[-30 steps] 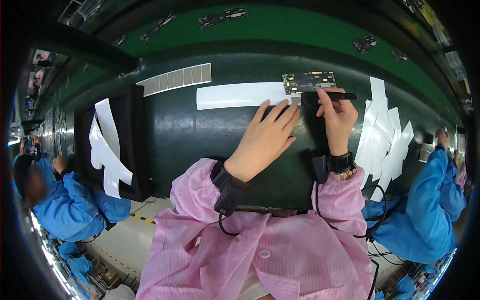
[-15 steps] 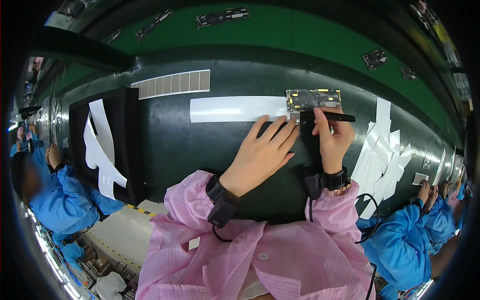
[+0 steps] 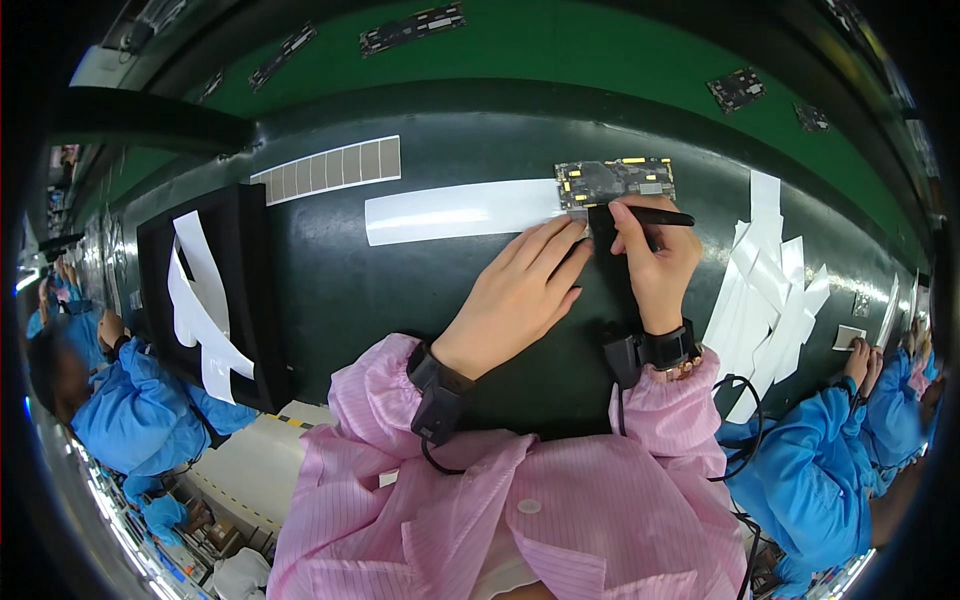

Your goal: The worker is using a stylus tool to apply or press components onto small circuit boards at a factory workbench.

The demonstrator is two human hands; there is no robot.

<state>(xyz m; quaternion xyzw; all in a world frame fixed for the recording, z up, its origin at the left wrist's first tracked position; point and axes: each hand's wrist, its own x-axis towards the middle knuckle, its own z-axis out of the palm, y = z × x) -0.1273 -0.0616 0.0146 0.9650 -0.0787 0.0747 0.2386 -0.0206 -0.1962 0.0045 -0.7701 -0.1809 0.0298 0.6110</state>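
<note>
My left hand (image 3: pixel 520 290) lies palm down with its fingers stretched out. Its fingertips touch down at the right end of a long white strip (image 3: pixel 440 212), close to the lower left corner of a dark circuit board (image 3: pixel 615 180) with gold-coloured patches. Between the thumb and fingers of my right hand (image 3: pixel 660 265) is a slim black pen-like tool (image 3: pixel 655 215). The tool's left end reaches the board's lower edge, near my left fingertips. What lies directly beneath those fingertips is mostly hidden.
A sheet of grey-brown rectangular labels (image 3: pixel 330 170) lies at the upper left. White strips (image 3: pixel 200 290) rest on a black tray (image 3: pixel 265 300); a pile of white strips (image 3: pixel 765 290) is on the right. Beyond the table, circuit boards lie on a green surface (image 3: pixel 580 50). People in blue sit on both sides.
The whole view has shifted slightly, so the board, strip and label sheet appear a little higher and further left. Both hands stay by the board, and the right keeps its grip on the tool.
</note>
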